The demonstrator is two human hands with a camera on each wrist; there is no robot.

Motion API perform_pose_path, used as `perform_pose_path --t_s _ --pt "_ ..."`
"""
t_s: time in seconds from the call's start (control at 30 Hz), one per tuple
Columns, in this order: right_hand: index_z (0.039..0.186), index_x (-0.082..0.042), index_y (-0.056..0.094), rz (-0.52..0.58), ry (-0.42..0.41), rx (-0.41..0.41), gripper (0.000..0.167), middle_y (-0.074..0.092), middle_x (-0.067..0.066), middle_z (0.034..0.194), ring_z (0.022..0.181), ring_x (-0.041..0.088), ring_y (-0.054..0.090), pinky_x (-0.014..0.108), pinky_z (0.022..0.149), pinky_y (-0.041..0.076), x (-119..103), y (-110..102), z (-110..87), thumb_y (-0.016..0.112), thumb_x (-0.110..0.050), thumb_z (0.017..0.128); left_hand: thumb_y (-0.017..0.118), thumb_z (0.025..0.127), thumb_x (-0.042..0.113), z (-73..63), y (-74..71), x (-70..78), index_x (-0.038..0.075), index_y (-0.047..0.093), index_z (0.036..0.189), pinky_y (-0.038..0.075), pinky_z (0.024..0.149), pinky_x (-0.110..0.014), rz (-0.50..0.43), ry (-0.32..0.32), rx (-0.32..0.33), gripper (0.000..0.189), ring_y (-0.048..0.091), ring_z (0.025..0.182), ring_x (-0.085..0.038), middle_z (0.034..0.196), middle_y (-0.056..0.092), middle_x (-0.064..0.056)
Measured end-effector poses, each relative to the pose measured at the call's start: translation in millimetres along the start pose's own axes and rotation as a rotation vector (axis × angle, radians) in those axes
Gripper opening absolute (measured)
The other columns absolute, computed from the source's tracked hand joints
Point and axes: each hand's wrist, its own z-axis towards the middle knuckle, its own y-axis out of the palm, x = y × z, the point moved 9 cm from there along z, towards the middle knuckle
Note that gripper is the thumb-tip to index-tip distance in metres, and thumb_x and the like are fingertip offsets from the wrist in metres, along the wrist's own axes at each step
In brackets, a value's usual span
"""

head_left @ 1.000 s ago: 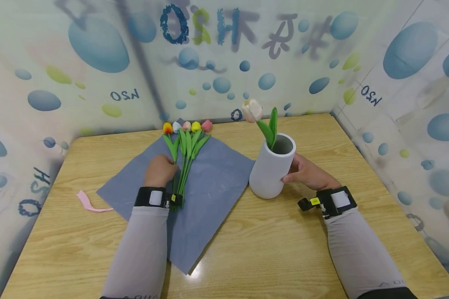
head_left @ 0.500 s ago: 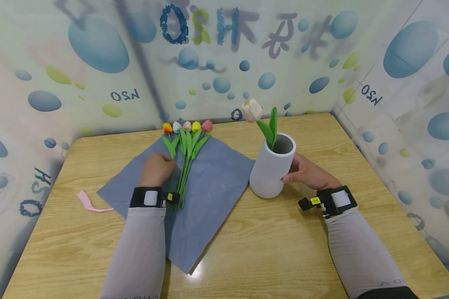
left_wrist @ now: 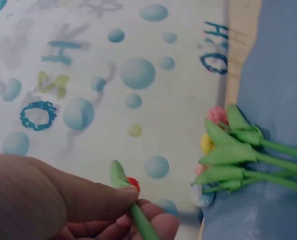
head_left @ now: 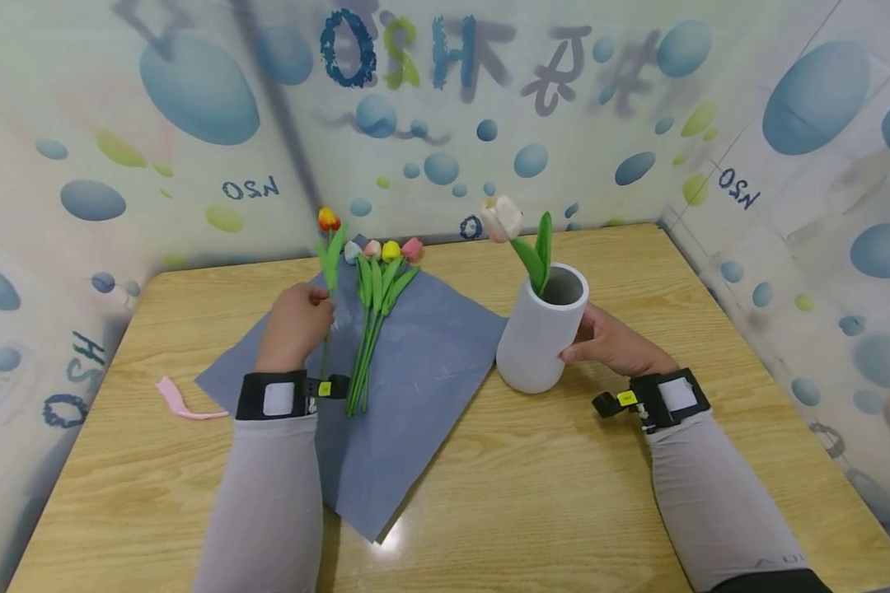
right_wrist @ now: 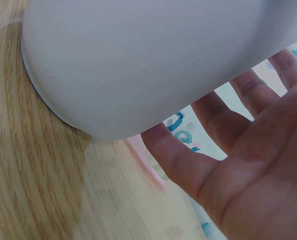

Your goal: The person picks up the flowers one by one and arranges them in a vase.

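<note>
My left hand (head_left: 297, 325) pinches the stem of an orange-red tulip (head_left: 329, 219) between thumb and fingers, its flower head raised above the others. In the left wrist view the green stem (left_wrist: 144, 223) runs out under the thumb. Several more tulips (head_left: 374, 305), in pale blue, light pink, yellow and pink, lie bunched just to its right on a blue-grey wrapping sheet (head_left: 430, 354). At the right a white vase (head_left: 534, 346) stands on the table, holding one whitish tulip (head_left: 501, 219). My right hand (head_left: 615, 342) holds the vase's right side, thumb in front, fingers behind.
A pink ribbon (head_left: 181, 403) lies on the wooden table (head_left: 564, 511) left of the sheet. Behind the table rises a printed backdrop (head_left: 430, 115) with blue and green dots. One corner of the sheet reaches the vase's left side.
My left hand has drawn the orange-red tulip out of the bunch, moving left and up with it. The other tulips stay on the sheet. My right hand remains at the vase.
</note>
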Motion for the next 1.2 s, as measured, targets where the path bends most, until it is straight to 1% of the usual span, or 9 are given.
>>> perform_pose_path --t_s 0.2,0.33,0.43,0.5,0.63,0.73,0.83,1.0,1.2 --pt "0.156 -0.021 0.039 -0.007 0.003 0.005 0.079 0.054 -0.007 0.149 0.134 0.013 0.055 0.025 0.108 0.048 -0.2 -0.6 0.0 0.081 -0.01 0.09 0.05 0.11 0.025 -3.8 0.1 8.4 0.001 0.052 0.146 0.061 0.091 -0.046 -0.243 0.001 0.01 0.043 0.068 0.108 -0.032 0.132 0.063 -0.021" --pt "0.156 -0.021 0.04 -0.007 0.009 0.008 0.079 0.055 -0.007 0.149 0.134 0.013 0.055 0.027 0.108 0.048 0.6 -0.8 -0.1 0.081 -0.01 0.09 0.054 0.109 0.026 -1.3 1.7 12.9 0.004 0.056 0.141 0.064 0.084 -0.034 -0.44 0.017 0.041 0.039 0.065 0.108 -0.023 0.123 0.064 -0.008" --pt "0.156 -0.021 0.039 -0.011 0.014 0.012 0.079 0.055 -0.007 0.149 0.134 0.013 0.055 0.028 0.108 0.048 1.5 -1.2 -0.2 0.081 -0.01 0.09 0.058 0.107 0.024 1.4 4.4 16.2 0.005 0.057 0.139 0.063 0.078 -0.025 -0.615 0.01 0.04 0.037 0.063 0.106 -0.015 0.115 0.062 0.001" --pt "0.157 -0.021 0.039 -0.008 0.016 0.011 0.08 0.054 -0.006 0.149 0.134 0.014 0.055 0.027 0.108 0.048 2.0 -1.1 -0.1 0.081 -0.01 0.09 0.06 0.106 0.019 2.1 7.4 19.5 0.005 0.056 0.138 0.063 0.08 -0.025 -0.726 0.007 0.013 0.035 0.062 0.107 -0.014 0.116 0.061 0.002" --pt "0.157 -0.021 0.038 0.003 0.012 0.008 0.08 0.054 -0.005 0.15 0.134 0.014 0.055 0.026 0.108 0.048 2.1 -0.9 0.2 0.081 -0.009 0.09 0.06 0.105 0.011 1.9 14.5 29.1 0.008 0.055 0.133 0.063 0.084 -0.027 -0.935 0.035 -0.068 0.029 0.061 0.108 -0.013 0.119 0.058 -0.002" --pt "0.157 -0.021 0.038 0.003 0.009 0.007 0.081 0.053 -0.005 0.15 0.135 0.014 0.054 0.026 0.108 0.048 1.9 -0.9 0.4 0.081 -0.009 0.09 0.06 0.104 0.008 1.4 19.1 34.2 0.011 0.055 0.129 0.063 0.085 -0.027 -1.078 0.048 -0.116 0.025 0.062 0.107 -0.014 0.117 0.056 -0.001" --pt "0.157 -0.022 0.038 0.0 0.008 0.008 0.081 0.053 -0.004 0.151 0.135 0.015 0.054 0.027 0.108 0.048 1.5 -0.9 0.6 0.08 -0.009 0.09 0.061 0.104 0.008 0.9 22.9 38.2 0.011 0.055 0.127 0.063 0.084 -0.028 -1.206 0.056 -0.152 0.025 0.065 0.1 -0.012 0.11 0.06 0.001" --pt "0.158 -0.021 0.037 -0.004 0.01 0.01 0.081 0.052 -0.003 0.152 0.136 0.015 0.053 0.026 0.109 0.047 1.1 -0.9 0.5 0.081 -0.009 0.09 0.061 0.103 0.006 0.2 29.0 45.4 0.011 0.057 0.12 0.063 0.083 -0.029 -1.347 0.075 -0.202 0.019 0.067 0.089 -0.012 0.098 0.067 0.002" --pt "0.158 -0.021 0.037 -0.001 0.014 0.01 0.082 0.052 -0.003 0.152 0.136 0.015 0.053 0.026 0.109 0.047 1.6 -0.7 0.2 0.081 -0.009 0.09 0.062 0.103 0.007 0.0 37.3 49.9 0.011 0.059 0.112 0.063 0.082 -0.029 -1.374 0.055 -0.212 0.01 0.068 0.088 -0.012 0.096 0.067 0.0"
